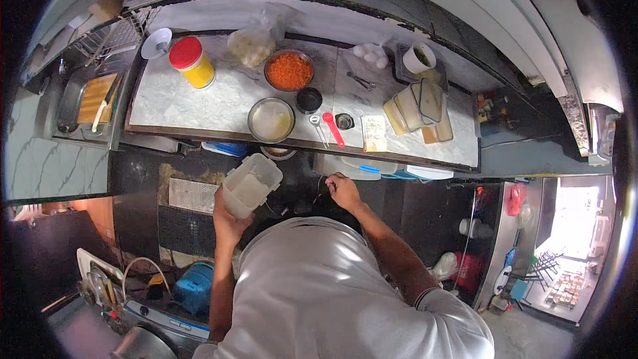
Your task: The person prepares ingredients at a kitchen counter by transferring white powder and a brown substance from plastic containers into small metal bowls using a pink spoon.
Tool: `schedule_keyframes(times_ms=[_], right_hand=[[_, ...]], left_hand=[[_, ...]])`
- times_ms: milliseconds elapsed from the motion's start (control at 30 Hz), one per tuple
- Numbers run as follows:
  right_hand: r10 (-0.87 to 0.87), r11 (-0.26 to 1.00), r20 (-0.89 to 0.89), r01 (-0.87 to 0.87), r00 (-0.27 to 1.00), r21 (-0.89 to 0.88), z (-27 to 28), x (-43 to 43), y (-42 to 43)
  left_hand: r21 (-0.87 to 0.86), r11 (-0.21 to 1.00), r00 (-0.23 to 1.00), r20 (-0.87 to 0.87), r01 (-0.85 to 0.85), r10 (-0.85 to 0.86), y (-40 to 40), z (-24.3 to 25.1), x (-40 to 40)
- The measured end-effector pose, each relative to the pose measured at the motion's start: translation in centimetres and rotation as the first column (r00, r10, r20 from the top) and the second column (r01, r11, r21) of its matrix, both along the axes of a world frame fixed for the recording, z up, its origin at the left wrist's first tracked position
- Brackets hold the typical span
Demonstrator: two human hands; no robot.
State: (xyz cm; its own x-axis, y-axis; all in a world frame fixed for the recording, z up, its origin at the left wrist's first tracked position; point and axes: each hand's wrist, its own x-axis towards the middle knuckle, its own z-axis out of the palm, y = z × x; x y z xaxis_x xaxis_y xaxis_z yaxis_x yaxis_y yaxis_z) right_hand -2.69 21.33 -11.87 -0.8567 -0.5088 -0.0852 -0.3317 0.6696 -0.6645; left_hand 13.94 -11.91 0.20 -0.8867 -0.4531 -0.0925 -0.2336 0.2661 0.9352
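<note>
My left hand (230, 222) is shut on a translucent plastic container (252, 179), held tilted in front of the counter's edge. White material lies inside it. My right hand (344, 192) hangs in front of the counter with its fingers curled; whether it grips something small cannot be made out. Nearest on the counter are a metal bowl (271, 120) of pale contents, a metal measuring spoon (317, 127), a red measuring spoon (333, 128) and a small dark cup (344, 121). A handwritten note (374, 133) lies to their right.
On the marble counter (164, 104) stand a red-lidded yellow jar (193, 64), a bowl of shredded orange food (289, 71), a black cup (309, 100), bagged eggs (371, 55) and stacked plastic containers (418, 104). A knife (105, 104) rests on a cutting board at left.
</note>
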Motion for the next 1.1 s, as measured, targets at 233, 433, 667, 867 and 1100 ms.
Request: schedule_keyframes(times_ms=[233,433,667,867,1100], right_hand=[[-0.014,1.000,0.060,0.014,0.998,0.009,-0.7,0.7,0.2],[-0.047,0.999,-0.017,0.047,0.999,0.019,0.0,-0.6,0.6],[-0.276,0.960,-0.115,0.270,0.954,-0.071,3.6,-6.9,0.2],[-0.461,0.886,-0.226,0.430,0.858,-0.174,4.2,-12.9,1.9],[-0.433,0.901,-0.327,0.413,0.840,-0.132,6.2,-13.9,1.1]], left_hand=[[-0.091,0.996,1.000,-0.012,-0.020,0.019,0.6,1.4,-0.8],[-0.163,0.987,1.000,0.016,0.011,-0.009,0.3,1.4,-0.9],[0.004,0.997,0.997,0.028,-0.077,0.077,-0.4,-1.2,0.9],[0.016,0.998,0.997,0.052,-0.064,0.063,0.2,0.6,0.1],[-0.094,0.987,0.991,0.007,-0.133,0.134,-0.1,0.0,0.6]])
